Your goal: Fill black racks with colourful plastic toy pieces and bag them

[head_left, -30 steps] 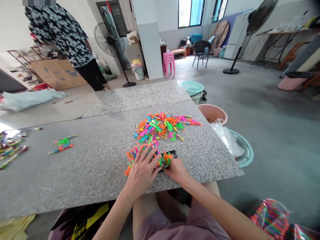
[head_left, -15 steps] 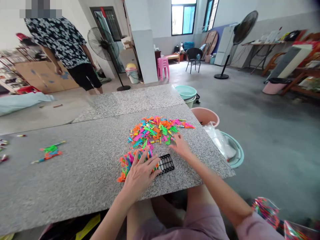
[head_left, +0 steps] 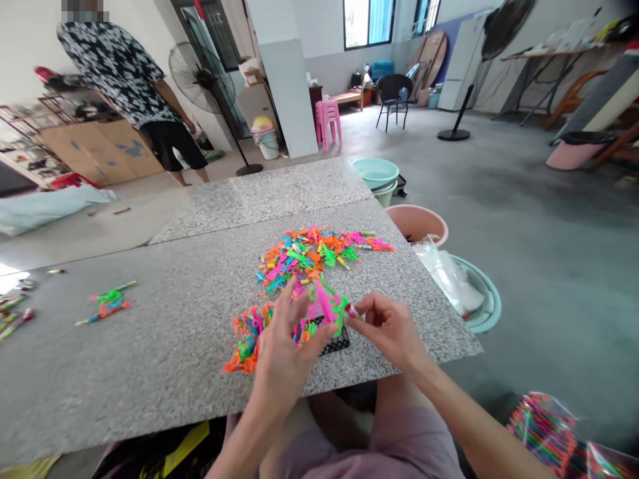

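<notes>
My right hand [head_left: 389,329] pinches the red-and-white end of a small tube with pink and green plastic pieces [head_left: 327,303] on it. These pieces are blurred, so their exact shape is unclear. My left hand [head_left: 287,336] curves around their left side, thumb and fingers apart; whether it touches them I cannot tell. Under the pieces lies a black grid tray [head_left: 337,344], partly covered. Partly behind my left hand, bright plastic pieces [head_left: 244,342] are packed together in a row. Beyond my hands spreads a loose pile of similar colourful pieces [head_left: 304,253] with small tubes.
The speckled stone table [head_left: 174,372] has its right edge near my right arm. Several tubes [head_left: 17,309] and a small coloured group [head_left: 110,303] lie to the left. Basins [head_left: 422,223] stand beside the table, filled bags [head_left: 542,426] at lower right. A person [head_left: 120,80] stands beyond.
My right hand has come back from the pile with a tube and pink and green pieces. My left hand has lifted off the packed row and turned toward them. The view has shifted slightly.
</notes>
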`<state>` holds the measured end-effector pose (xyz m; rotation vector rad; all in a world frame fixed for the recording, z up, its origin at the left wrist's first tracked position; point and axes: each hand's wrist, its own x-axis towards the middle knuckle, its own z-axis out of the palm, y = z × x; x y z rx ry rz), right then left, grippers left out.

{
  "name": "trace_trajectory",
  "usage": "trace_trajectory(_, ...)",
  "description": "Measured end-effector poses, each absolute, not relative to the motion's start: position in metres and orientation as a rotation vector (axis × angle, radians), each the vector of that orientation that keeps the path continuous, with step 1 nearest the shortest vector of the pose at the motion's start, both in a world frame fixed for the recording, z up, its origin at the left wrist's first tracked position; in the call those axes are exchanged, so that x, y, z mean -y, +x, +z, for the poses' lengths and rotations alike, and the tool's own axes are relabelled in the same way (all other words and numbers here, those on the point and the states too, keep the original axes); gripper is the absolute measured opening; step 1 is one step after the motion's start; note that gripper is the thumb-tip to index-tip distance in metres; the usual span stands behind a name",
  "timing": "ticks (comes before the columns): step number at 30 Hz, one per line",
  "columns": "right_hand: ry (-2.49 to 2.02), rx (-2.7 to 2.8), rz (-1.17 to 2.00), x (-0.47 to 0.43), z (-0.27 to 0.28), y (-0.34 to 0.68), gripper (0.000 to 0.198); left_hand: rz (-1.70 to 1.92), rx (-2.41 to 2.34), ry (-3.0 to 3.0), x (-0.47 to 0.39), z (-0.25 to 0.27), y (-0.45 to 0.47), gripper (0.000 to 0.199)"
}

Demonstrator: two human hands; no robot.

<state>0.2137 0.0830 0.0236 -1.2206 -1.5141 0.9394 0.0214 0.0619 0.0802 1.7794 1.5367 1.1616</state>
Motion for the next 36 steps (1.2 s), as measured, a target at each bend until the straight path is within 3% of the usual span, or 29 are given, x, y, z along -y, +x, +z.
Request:
trace_trajectory(6, -1.134, 1.602, 0.720, -0.061, 0.039, 0.207, 0.019, 1.208, -1.370, 1.467, -0.062, 0.076, 0.059, 0.021)
trace_trajectory(10, -1.156, 1.614, 0.713, -0.056, 0.035, 0.209, 0.016, 1.130, -1.345, 1.456, -0.059, 0.077, 0.054, 0.022)
trace_trajectory(14, -1.192, 1.662, 0.697, -0.074, 0.020, 0.211, 0.006, 1.016, -1.317, 1.662, -0.066, 0.088, 0.024, 0.056)
trace_trajectory(18, -1.262, 1.727, 0.744, -0.114, -0.023, 0.203, 0.007, 0.672, -1.443, 2.281, -0.074, 0.081, -0.017, 0.028)
trace_trajectory(22, -1.272, 1.760, 0.956, -0.141, -0.058, 0.175, 0.011, 0.253, -1.431, 2.582, -0.070, 0.059, -0.030, 0.031)
trace_trajectory(30, -1.122, 1.952, 0.974, -0.146, -0.064, 0.130, 0.009, 0.274, -1.411, 2.715, -0.066, 0.053, -0.026, 0.033)
trace_trajectory(36, -1.274, 1.881, 1.072, -0.146, -0.073, 0.134, 0.005, 0.394, -1.338, 2.734, -0.058, 0.053, -0.035, 0.036)
